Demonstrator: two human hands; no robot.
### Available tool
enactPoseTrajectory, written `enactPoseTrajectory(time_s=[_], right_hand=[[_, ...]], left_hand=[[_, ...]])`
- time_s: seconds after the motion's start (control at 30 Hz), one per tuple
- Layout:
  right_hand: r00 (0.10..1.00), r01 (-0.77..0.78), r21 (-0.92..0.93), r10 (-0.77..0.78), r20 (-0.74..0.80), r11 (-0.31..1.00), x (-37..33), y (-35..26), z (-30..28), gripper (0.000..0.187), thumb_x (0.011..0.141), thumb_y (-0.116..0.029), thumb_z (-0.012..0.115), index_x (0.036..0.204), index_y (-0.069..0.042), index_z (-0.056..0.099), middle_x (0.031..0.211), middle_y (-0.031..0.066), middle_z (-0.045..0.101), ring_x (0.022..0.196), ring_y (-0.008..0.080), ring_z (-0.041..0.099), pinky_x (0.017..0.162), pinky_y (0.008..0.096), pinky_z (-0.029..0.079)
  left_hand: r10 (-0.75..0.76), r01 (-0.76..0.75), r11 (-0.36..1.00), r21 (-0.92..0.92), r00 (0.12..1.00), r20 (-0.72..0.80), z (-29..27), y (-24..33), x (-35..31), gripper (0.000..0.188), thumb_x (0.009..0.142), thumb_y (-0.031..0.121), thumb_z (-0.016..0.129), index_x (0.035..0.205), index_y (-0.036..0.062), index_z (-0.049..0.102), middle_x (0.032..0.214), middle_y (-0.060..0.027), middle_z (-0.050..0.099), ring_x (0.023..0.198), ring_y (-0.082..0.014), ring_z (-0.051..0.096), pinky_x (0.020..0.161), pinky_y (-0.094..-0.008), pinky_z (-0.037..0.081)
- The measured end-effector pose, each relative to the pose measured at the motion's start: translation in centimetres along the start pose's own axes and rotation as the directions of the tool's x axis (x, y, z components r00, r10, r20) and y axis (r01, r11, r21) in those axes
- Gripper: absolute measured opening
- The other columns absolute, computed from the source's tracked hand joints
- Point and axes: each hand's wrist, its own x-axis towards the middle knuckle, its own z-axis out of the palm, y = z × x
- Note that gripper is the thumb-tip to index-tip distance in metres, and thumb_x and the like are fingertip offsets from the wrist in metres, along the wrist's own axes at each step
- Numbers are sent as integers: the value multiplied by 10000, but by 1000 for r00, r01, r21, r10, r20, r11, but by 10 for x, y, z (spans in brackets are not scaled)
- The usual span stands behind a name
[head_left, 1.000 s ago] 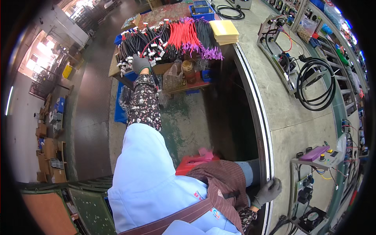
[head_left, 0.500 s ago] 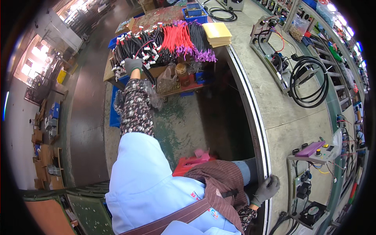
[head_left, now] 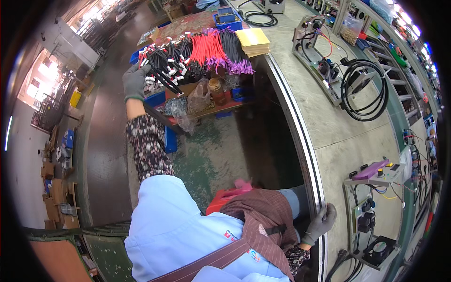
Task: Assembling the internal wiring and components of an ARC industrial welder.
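My left hand [head_left: 135, 83], in a grey glove, reaches to the left end of a pile of wires on the far bench. Its fingers are closed on black cables [head_left: 164, 81] whose ends hang over the bench's front edge; the fingertips are partly hidden. Beside them lie black wires with white connectors, then red wires [head_left: 205, 47] and black wires with purple ends [head_left: 234, 49]. My right hand [head_left: 320, 224], also gloved in grey, rests at the metal rail [head_left: 306, 170] with thumb and fingers apart, holding nothing.
Yellow cards [head_left: 253, 42] are stacked by the wires, near a blue bin [head_left: 228, 21]. On the right-hand worktop stand metal-framed assemblies [head_left: 371, 211] and a coiled black cable [head_left: 364, 89]. Below the far bench are plastic bags [head_left: 199, 96]. A red stool [head_left: 218, 199] is beside me.
My left hand has moved left along the wire pile, and the black cables have shifted left with it. My right hand stays at the rail. The view has shifted slightly.
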Motion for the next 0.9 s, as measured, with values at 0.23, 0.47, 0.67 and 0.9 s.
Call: enactPoseTrajectory(time_s=[0.23, 0.47, 0.67, 0.9], right_hand=[[937, 260, 398, -329, 116, 880, 27, -115, -11, 401, 766, -6, 640, 1159, -26, 563, 1125, 157, 589, 1027, 308, 575, 887, 377, 461], [921, 343, 161, -365, 133, 925, 47, -124, -34, 563, 751, -97, 691, 1269, -61, 474, 1049, 145, 610, 927, 324, 606, 775, 397, 493], [984, 177, -83, -176, 12, 981, 29, -49, -96, 393, 782, -128, 690, 1164, -139, 599, 918, 116, 630, 694, 270, 633, 583, 350, 500], [993, -77, -399, 107, 55, 914, 78, -14, -150, 245, 748, -176, 726, 989, -145, 701, 826, 96, 633, 719, 251, 620, 633, 334, 482]], left_hand=[[55, 158, 844, -513, 925, 376, 85, 61, -199, 305, 820, 31, 653, 1118, 56, 590, 751, 14, 607, 457, -22, 415, 388, -183, 278], [-298, 757, 653, 20, 234, 925, 193, 62, -448, 177, 857, 41, 626, 1031, 39, 599, 687, 60, 529, 469, -5, 384, 401, -180, 265], [-219, 749, 626, 217, -97, 971, 226, 47, -528, 179, 868, 47, 629, 1043, 36, 594, 709, 37, 568, 460, 9, 372, 390, -164, 258], [-338, 673, 691, 264, -23, 941, 257, 10, -580, 84, 868, 76, 625, 934, 25, 637, 742, 54, 547, 649, -14, 438, 548, -189, 345]])
